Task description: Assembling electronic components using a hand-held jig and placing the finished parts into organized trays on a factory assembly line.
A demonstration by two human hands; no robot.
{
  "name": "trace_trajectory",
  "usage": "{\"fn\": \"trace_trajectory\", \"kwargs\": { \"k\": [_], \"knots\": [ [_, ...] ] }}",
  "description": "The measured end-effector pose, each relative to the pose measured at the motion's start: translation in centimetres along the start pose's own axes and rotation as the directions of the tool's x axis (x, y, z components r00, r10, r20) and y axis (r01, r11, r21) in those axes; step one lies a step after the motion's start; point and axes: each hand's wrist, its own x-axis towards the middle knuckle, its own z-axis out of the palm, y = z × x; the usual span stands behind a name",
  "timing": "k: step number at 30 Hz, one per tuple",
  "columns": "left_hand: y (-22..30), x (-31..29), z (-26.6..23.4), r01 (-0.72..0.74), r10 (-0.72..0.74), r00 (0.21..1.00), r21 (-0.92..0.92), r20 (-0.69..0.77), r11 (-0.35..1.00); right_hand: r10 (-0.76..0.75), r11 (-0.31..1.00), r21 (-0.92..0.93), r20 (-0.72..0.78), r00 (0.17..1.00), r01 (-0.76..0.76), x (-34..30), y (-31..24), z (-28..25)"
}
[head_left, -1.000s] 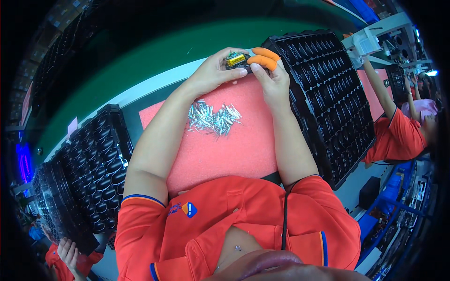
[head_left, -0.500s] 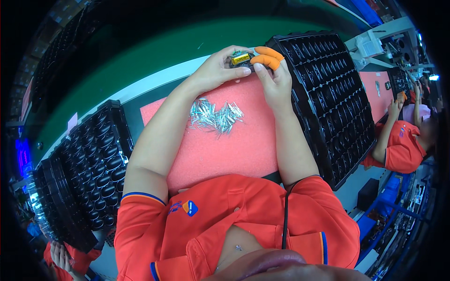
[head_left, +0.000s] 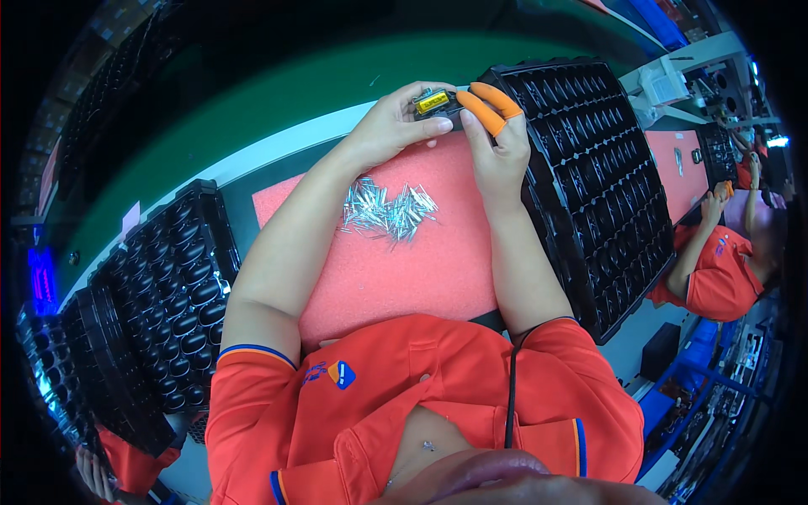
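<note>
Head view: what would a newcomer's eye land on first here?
Probably both hands meeting at the far edge of the pink foam mat: the left hand pinches a small yellow-labelled part, the right hand wears orange finger cots. Next, the heap of silver metal pins mid-mat, flanked by black compartment trays.

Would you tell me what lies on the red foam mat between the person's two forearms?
In the head view, a loose pile of small silver metal pins lies on the red foam mat.

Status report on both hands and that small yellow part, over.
Left hand and right hand both pinching the yellow part. Metal pins heaped on the pink mat below. Nothing blocking.
</note>
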Motion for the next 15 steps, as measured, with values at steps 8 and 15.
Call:
{"fn": "trace_trajectory", "kwargs": {
  "k": [8,15],
  "knots": [
    [-0.03,0.13,-0.04,0.001,-0.001,1.0,0.018,0.0,1.0,-0.076,0.995,-0.069,0.035,0.997,0.078,0.3,0.2,-0.37],
    [-0.04,0.21,-0.12,-0.001,0.001,1.0,0.019,0.008,1.0,-0.018,1.0,0.014,0.05,0.999,0.017,-0.11,0.45,-0.02]
  ]
}}
